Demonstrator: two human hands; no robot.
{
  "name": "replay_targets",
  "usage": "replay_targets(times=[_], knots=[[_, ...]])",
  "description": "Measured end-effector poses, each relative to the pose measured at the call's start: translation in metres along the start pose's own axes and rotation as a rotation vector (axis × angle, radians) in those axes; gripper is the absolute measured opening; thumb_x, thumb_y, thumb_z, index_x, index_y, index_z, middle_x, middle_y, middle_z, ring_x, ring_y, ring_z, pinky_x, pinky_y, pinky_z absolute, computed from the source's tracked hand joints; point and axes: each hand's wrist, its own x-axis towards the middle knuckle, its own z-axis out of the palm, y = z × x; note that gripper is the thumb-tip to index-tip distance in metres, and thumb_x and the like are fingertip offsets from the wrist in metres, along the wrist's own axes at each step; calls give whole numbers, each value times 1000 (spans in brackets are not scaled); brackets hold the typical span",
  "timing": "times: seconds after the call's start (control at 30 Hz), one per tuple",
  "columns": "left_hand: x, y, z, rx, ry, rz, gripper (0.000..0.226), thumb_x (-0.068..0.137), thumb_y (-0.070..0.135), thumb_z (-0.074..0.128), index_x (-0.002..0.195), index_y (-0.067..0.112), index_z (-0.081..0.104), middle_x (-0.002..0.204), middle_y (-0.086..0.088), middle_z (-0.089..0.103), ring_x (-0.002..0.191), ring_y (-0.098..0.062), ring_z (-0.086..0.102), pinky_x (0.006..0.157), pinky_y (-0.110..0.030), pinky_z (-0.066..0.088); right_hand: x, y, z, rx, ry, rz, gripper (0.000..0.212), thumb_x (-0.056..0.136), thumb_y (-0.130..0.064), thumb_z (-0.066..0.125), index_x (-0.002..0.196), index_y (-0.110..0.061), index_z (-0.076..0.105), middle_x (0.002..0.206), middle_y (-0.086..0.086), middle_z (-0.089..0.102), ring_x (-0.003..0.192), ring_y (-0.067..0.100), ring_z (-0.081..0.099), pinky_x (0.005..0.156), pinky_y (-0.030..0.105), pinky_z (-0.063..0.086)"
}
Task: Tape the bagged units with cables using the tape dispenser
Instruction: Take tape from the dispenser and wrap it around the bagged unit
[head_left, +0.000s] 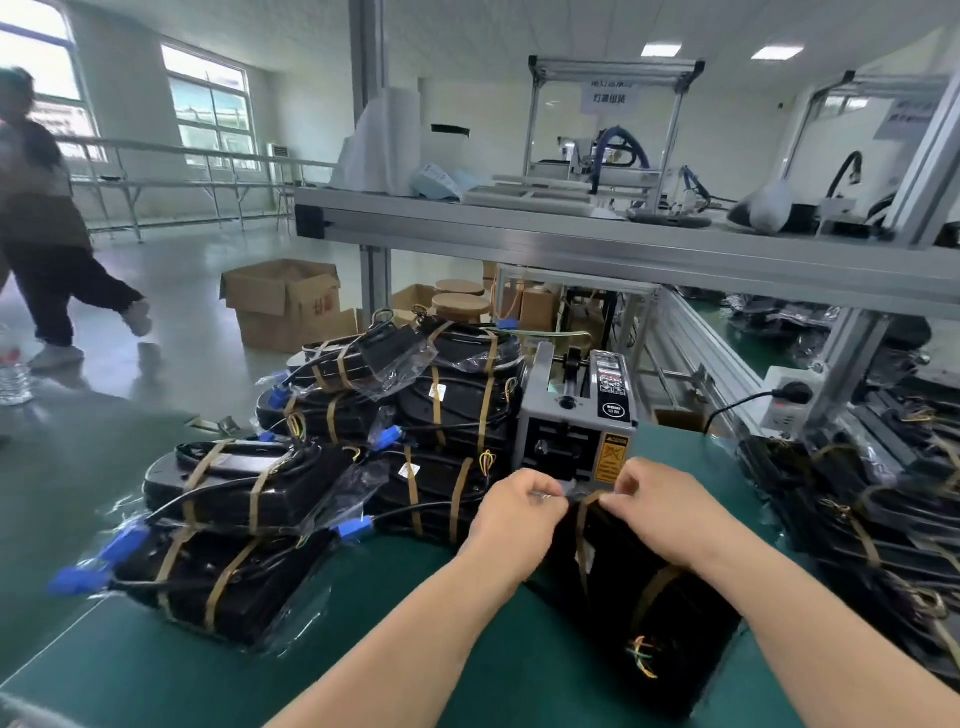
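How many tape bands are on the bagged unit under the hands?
2: a far-end band between the left hand and right hand, and a middle band; others may be hidden.

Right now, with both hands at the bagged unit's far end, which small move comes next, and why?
Probably press the tape strip down over the far edge of the bagged unit: left hand and right hand both pinch its upper end there, in front of the tape dispenser.

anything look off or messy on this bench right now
Nothing looks damaged or spilled. The black bagged units bound with brown tape, left of the grey tape dispenser, are piled unevenly at differing angles, and the nearest one's blue connectors seem to poke past the green table mat's edge.
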Motion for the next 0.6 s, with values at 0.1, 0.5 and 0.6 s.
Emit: replay_targets(times=[0.1, 0.5, 0.6], knots=[[-16, -12, -11, 152, 31, 76, 32, 92, 51, 56, 120, 38, 55, 102, 11, 58, 73, -8, 55, 64, -26, 46, -5, 9, -9, 44, -1, -9, 13, 96, -31, 62, 88, -23, 56, 98, -3, 62, 91, 18, 56, 73, 28, 37], [-90, 59, -152, -423, -16, 316, 27, 75, 45, 81, 75, 19, 73, 77, -11, 73, 71, -25, 72, 61, -34, 59, -18, -122, -84, 798, -327, -459, 32, 89, -34, 63, 105, -8, 69, 91, 6, 78, 77, 17, 72, 62, 21, 59], [-90, 74, -197, -444, 203, 330, 30, 64, 48, 77, 60, 19, 72, 59, -3, 67, 51, -16, 65, 46, -24, 52, -4, -163, -87, 1032, -295, -438, 38, 99, -35, 55, 116, -1, 64, 107, 14, 75, 99, 24, 71, 81, 33, 61]])
